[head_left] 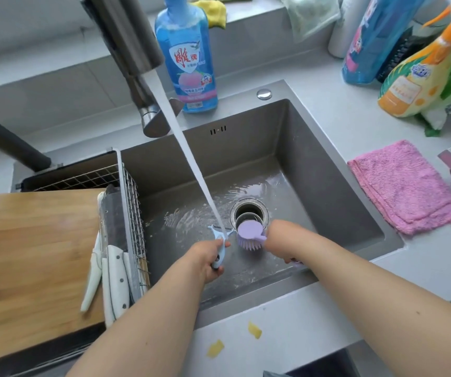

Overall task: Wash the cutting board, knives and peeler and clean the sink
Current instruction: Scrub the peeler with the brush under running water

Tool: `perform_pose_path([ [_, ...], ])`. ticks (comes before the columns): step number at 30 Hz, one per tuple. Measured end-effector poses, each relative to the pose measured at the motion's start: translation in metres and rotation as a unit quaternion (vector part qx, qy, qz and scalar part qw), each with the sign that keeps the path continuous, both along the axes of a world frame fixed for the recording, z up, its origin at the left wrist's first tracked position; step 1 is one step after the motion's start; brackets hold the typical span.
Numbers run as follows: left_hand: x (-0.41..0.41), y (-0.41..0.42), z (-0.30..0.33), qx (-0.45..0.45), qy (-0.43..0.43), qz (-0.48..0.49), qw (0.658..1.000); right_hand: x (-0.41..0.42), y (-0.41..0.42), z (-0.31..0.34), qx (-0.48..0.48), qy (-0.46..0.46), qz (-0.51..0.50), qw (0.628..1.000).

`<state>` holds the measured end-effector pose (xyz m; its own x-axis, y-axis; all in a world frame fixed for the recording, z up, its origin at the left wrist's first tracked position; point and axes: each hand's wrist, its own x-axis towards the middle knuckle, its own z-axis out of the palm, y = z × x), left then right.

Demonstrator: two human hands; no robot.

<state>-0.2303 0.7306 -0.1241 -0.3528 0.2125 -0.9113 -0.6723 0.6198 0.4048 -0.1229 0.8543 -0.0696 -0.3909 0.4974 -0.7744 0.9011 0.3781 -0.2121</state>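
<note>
Fingers [220,244] of the left hand [208,257] are curled round the peeler [220,240]; its long axis points into the stream, brush [248,235] gripped by the right hand [281,238] just beside its head.

A blue dish soap bottle [189,54] stands upright on the grey surface [314,88] behind the basin. A folded pink towel [405,186] lies flat on the surface to the right. Beyond it stand a blue refill pouch [373,42] and an orange and yellow spray bottle [420,77]. A yellow cloth [214,10] and a pale green cloth [311,14] sit on the back ledge. Two yellow peel scraps [254,330] lie on the front edge.
</note>
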Motion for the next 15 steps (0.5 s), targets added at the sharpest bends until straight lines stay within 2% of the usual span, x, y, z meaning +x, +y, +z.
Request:
perform_pose_path([
  [10,-0.004,0.002,-0.001,-0.003,-0.001,0.009,1.000,-0.021,0.017,-0.003,0.020,-0.013,-0.003,1.000],
  [15,-0.009,0.000,0.000,-0.002,0.006,-0.026,1.000,-0.011,0.009,0.004,-0.010,0.048,-0.026,0.998],
])
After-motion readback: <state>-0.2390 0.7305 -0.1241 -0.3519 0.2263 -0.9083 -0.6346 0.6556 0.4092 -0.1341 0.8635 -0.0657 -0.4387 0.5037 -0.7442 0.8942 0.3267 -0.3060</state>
